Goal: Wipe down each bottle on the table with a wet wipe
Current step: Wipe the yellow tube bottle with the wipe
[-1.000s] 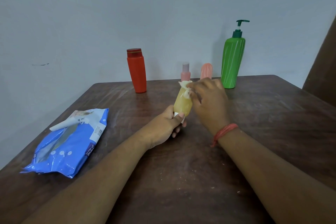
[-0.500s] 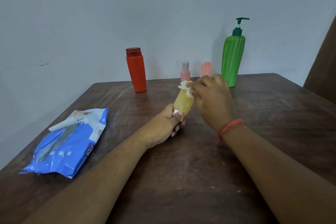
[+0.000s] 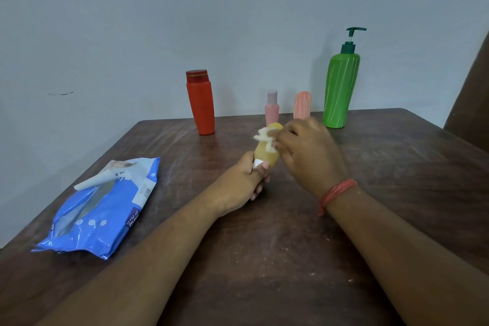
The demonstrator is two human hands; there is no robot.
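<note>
The left hand (image 3: pixel 242 184) grips the yellow bottle (image 3: pixel 266 152) by its lower end above the table (image 3: pixel 264 246); its base is hidden. The blurred right hand (image 3: pixel 308 152) pinches a crumpled wet wipe (image 3: pixel 264 137) against the bottle's top, fingertips indistinct.

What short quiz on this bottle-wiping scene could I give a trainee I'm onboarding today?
1. True or false: the left hand grips the small yellow plastic bottle near its base.
2. What does the right hand press against it?
3. Which standing bottle is tallest: (a) red, (b) green pump, (c) pink?

Key: 1 true. 2 the crumpled white wet wipe. 3 (b), the green pump bottle.
</note>
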